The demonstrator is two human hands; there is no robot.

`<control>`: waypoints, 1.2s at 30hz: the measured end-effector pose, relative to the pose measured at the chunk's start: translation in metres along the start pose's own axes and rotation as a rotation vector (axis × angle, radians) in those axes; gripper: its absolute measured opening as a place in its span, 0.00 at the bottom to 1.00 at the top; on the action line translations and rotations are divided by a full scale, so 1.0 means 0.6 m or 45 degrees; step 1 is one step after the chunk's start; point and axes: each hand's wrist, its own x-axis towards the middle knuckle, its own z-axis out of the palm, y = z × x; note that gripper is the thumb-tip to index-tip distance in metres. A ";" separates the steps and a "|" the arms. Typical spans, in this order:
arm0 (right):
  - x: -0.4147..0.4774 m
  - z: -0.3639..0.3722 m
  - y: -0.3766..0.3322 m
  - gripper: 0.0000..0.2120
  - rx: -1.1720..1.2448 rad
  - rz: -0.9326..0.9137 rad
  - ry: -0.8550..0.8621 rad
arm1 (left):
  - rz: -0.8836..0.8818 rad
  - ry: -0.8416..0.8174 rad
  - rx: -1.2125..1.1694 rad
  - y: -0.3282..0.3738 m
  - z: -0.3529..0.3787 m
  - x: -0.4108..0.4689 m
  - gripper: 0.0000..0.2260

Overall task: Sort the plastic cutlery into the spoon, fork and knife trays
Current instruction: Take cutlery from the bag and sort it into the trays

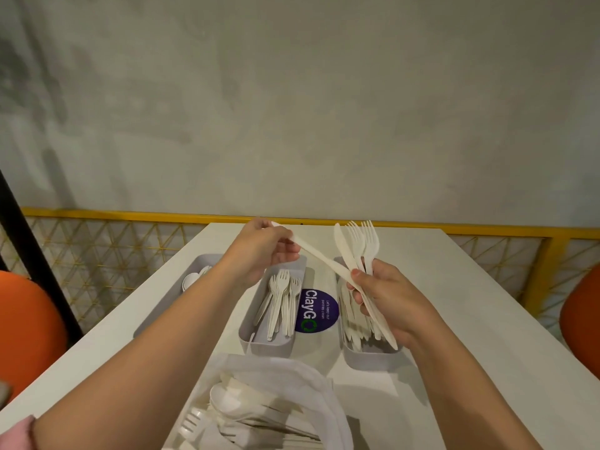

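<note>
Plastic, smooth and white: left hand (259, 251) pinched one slim utensil (315, 254), right hand (386, 297) clutched a fork-and-knife bundle (357, 245); mid-frame, a grey rectangular tray (269, 347) held forks (279, 297).

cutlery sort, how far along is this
Done: forks lie in the middle tray, spoons in the left tray, more pieces in the right tray. In hand: the right hand grips a bunch of forks and a knife; the left hand pinches one piece of it. Left: the bag nearest the camera holds plenty of mixed cutlery.
</note>
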 end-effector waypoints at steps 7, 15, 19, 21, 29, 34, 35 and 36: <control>-0.011 -0.024 -0.010 0.08 -0.137 -0.126 0.124 | -0.042 -0.295 0.648 0.013 -0.023 -0.016 0.05; 0.000 -0.025 -0.004 0.07 -0.014 -0.206 0.301 | -0.143 -0.752 1.177 -0.001 0.019 -0.049 0.10; 0.000 -0.037 -0.007 0.08 0.099 -0.172 0.422 | -0.262 -0.535 0.882 -0.021 0.032 -0.044 0.08; 0.000 -0.039 -0.008 0.08 0.153 -0.153 0.366 | -0.263 -0.406 0.637 -0.030 0.051 -0.045 0.07; -0.007 -0.025 -0.012 0.11 0.217 -0.147 0.132 | -0.169 -0.323 -0.010 -0.057 0.153 -0.048 0.11; -0.005 -0.035 -0.012 0.11 -0.012 -0.139 0.120 | -0.236 -0.288 -0.116 -0.061 0.163 -0.044 0.08; -0.006 -0.035 -0.012 0.11 -0.079 -0.133 0.116 | -0.246 -0.255 -0.103 -0.062 0.164 -0.043 0.08; -0.005 -0.035 -0.012 0.12 -0.152 -0.121 0.117 | -0.261 -0.215 -0.094 -0.062 0.166 -0.042 0.08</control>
